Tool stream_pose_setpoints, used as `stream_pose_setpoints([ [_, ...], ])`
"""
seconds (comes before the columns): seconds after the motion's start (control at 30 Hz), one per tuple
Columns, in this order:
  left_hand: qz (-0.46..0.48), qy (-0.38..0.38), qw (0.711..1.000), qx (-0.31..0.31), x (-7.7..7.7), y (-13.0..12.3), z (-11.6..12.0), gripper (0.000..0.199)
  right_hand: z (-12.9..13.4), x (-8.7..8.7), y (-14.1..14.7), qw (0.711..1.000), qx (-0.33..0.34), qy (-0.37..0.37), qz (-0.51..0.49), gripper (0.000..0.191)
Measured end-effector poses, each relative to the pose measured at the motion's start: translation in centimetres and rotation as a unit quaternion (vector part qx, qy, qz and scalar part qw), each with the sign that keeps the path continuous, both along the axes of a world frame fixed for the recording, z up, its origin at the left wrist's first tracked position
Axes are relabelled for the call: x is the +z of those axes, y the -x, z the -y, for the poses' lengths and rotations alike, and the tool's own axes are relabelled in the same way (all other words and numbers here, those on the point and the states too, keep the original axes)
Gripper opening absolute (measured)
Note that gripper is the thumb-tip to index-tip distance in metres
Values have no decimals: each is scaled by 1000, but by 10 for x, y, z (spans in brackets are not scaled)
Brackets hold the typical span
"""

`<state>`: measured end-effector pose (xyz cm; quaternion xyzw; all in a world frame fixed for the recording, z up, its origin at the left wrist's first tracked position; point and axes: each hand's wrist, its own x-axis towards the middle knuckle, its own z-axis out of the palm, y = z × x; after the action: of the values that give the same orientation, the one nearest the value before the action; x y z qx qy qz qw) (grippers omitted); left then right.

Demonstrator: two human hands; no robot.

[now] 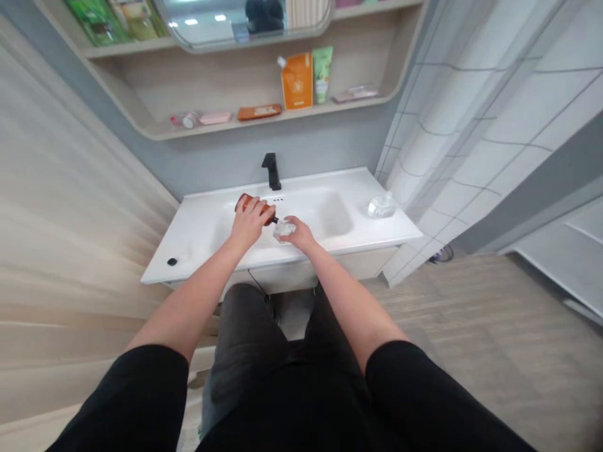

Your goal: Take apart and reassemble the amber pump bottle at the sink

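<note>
My left hand [249,221] is wrapped round a brown bottle [243,201], tilted so that its dark neck points down and to the right. Close to that neck, my right hand [298,233] grips a small clear container [283,230]. Bottle mouth and container meet or nearly meet; I cannot tell whether they touch or whether liquid is flowing. Both are held over the front part of the white sink [336,213]. Fingers of each hand partly cover what they hold.
A black faucet [272,172] rises behind the basin. On the counter's right stands a clear bottle [381,205]; a small black cap [172,262] lies at the left. Above, a shelf [211,75] carries an orange pouch [298,81] and a green tube [322,75], beneath a mirror [226,28].
</note>
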<state>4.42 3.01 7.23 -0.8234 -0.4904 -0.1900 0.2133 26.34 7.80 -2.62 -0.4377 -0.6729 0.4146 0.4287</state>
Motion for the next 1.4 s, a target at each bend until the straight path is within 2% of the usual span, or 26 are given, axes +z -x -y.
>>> stream_pose_setpoints([
  [0.53, -13, 8, 999, -38, 9, -3, -4, 54, -1, -1, -1, 1000, 5, 4, -18, 78],
  [0.97, -28, 17, 998, -63, 25, -12, -4, 50, -5, -6, -1, 999, 5, 6, -43, 81],
  [1.17, -68, 6, 994, -85, 36, -16, -7, 53, -6, -9, 1, 998, 6, 10, -62, 83],
  [1.4, -94, 21, 990, -107, 48, -21, -8, 51, -4, -5, 0, 998, 6, 24, -51, 83],
])
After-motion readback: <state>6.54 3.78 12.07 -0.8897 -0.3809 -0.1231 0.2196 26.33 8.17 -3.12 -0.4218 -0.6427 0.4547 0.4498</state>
